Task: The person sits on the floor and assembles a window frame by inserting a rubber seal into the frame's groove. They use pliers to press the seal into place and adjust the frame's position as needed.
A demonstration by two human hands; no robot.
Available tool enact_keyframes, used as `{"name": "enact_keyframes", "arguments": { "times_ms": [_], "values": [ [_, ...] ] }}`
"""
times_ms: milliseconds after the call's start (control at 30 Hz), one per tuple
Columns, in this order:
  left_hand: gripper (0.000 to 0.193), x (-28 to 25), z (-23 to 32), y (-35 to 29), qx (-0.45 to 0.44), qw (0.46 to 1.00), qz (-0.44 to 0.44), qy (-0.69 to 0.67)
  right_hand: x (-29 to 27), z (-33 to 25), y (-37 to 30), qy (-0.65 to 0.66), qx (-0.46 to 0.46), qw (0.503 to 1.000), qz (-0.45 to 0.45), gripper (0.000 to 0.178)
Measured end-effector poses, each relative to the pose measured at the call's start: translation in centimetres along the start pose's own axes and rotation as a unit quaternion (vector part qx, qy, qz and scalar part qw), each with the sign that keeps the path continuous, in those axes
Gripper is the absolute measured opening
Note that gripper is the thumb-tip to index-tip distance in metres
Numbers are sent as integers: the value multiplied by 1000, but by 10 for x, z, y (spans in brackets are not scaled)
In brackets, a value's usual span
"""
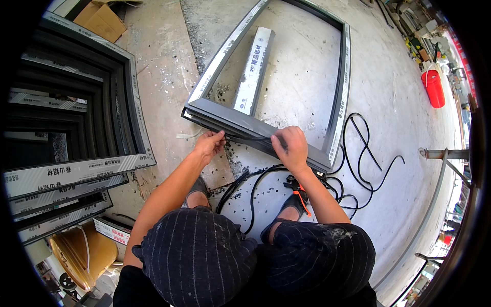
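A dark grey window frame (232, 113) with film-covered sides lies ahead of me on the floor, its near side toward my knees. Along that near side runs a thin black rubber sealing strip (249, 139). My left hand (208, 145) is closed, pinching the strip by the frame's left corner. My right hand (291, 148) has its fingers closed round the strip, against the near side right of the middle. Loose black strip (254, 197) coils by my feet. Orange-handled cutting pliers (302, 196) are below my right wrist, partly hidden by it.
A film-wrapped profile (254, 71) lies inside the frame's opening. Several frames (76, 171) are stacked at the left, with a cardboard box (101, 23) behind and a yellowish bucket (84, 253) nearer me. More black strip (364, 153) loops at right. A red bucket (433, 88) stands far right.
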State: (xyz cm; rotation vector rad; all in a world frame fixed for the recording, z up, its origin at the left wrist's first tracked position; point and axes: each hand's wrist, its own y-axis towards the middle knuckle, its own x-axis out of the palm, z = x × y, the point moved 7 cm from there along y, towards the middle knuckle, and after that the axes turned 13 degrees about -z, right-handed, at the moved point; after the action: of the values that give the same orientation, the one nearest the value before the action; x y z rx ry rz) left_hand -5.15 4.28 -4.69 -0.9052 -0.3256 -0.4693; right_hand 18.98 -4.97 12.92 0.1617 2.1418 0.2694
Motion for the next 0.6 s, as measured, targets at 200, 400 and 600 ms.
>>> {"name": "enact_keyframes", "arguments": {
  "times_ms": [200, 400, 600],
  "values": [
    [20, -1, 3, 3, 0, 999, 37, 40, 0, 0, 0, 1, 0, 1000, 0, 10],
    [22, 1, 5, 0, 3, 997, 59, 58, 1, 2, -1, 5, 6, 1000, 3, 11],
    [22, 3, 3, 0, -4, 997, 52, 50, 1, 4, -2, 1, 6, 1000, 6, 11]
  ]
}}
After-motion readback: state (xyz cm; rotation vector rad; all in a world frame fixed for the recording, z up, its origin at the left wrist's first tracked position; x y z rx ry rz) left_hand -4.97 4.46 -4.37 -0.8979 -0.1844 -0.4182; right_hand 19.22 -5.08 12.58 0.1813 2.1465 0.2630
